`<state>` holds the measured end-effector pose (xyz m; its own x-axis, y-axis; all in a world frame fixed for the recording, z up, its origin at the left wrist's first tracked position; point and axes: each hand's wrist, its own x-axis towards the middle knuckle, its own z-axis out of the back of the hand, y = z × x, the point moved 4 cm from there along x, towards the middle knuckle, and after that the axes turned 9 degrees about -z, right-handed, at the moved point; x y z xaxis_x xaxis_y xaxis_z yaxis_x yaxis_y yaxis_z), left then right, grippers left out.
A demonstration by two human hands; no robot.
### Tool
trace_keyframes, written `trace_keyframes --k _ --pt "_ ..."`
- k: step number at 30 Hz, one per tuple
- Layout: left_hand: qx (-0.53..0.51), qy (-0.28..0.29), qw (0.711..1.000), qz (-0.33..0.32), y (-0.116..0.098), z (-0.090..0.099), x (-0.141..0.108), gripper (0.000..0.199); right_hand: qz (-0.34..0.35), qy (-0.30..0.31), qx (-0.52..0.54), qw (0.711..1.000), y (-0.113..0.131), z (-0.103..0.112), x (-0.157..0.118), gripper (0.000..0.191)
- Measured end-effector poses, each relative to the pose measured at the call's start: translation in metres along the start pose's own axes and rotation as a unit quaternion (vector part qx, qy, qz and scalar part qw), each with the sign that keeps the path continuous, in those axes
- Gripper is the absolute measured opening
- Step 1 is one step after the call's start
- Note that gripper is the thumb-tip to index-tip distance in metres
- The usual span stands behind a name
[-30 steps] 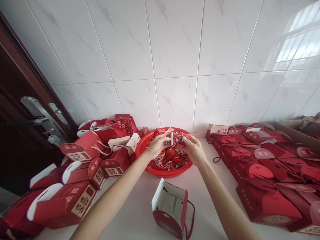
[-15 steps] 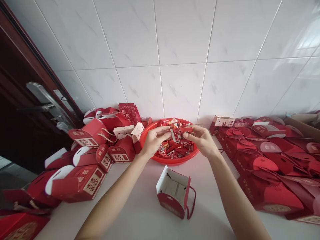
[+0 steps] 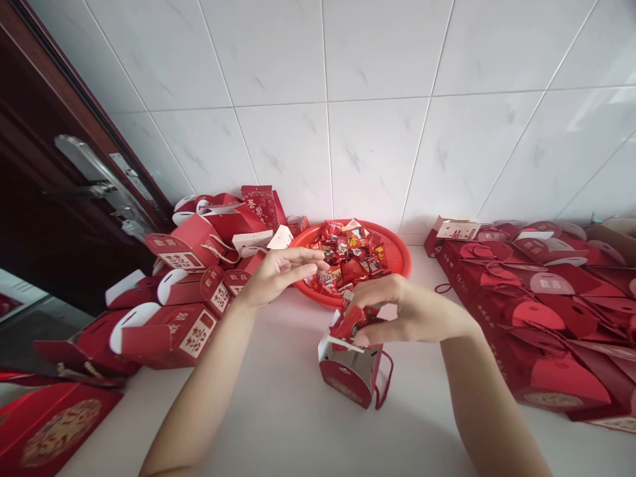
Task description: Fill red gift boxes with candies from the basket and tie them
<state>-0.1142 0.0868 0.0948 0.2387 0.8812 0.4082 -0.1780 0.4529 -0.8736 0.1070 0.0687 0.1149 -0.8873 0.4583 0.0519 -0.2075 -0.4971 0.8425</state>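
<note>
My right hand (image 3: 412,311) is closed on several red wrapped candies (image 3: 348,324), held at the mouth of a small red gift box (image 3: 346,384). The box stands open-topped on the white table, a red cord handle (image 3: 388,377) hanging at its right side. Just behind it sits a red plastic basket (image 3: 403,255) with a pile of wrapped candies (image 3: 358,255) in it. Over the basket's left edge is my left hand (image 3: 281,273), its fingers stretched out and the thumb apart, with nothing visible in them. My right hand hides part of the box's inside.
Red gift boxes (image 3: 181,334) with white inner flaps are heaped on the left. Rows of closed red boxes (image 3: 527,331) line the right side. A tiled wall (image 3: 372,152) rises behind the table (image 3: 278,411), and a dark door with a metal handle (image 3: 92,165) stands at far left.
My right hand has come from the basket toward me, carrying candies down to the open box. My left hand has drawn back leftward and loosened its fingers. The view has shifted slightly.
</note>
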Motion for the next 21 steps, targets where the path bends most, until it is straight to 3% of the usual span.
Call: trace_keyframes --k 3,8,12,17,21 --pt "0.004 0.016 1.0 0.0 0.0 -0.004 -0.004 0.031 -0.039 0.046 -0.094 0.994 0.0 -0.017 0.006 0.01" --pt "0.056 0.05 0.997 0.005 -0.003 -0.011 -0.007 0.027 -0.107 0.051 -0.178 0.977 -0.003 -0.03 0.009 0.014" --pt "0.093 0.036 0.995 0.007 0.001 -0.002 -0.001 0.032 -0.132 0.049 -0.208 0.968 -0.001 -0.033 0.007 0.018" --pt "0.118 -0.001 0.993 0.012 0.021 0.017 0.015 0.04 -0.16 0.036 -0.267 0.95 -0.002 -0.036 0.009 0.018" --pt "0.18 0.017 0.983 0.02 0.044 0.024 0.036 0.039 -0.15 0.017 -0.295 0.944 -0.005 -0.038 0.01 0.023"
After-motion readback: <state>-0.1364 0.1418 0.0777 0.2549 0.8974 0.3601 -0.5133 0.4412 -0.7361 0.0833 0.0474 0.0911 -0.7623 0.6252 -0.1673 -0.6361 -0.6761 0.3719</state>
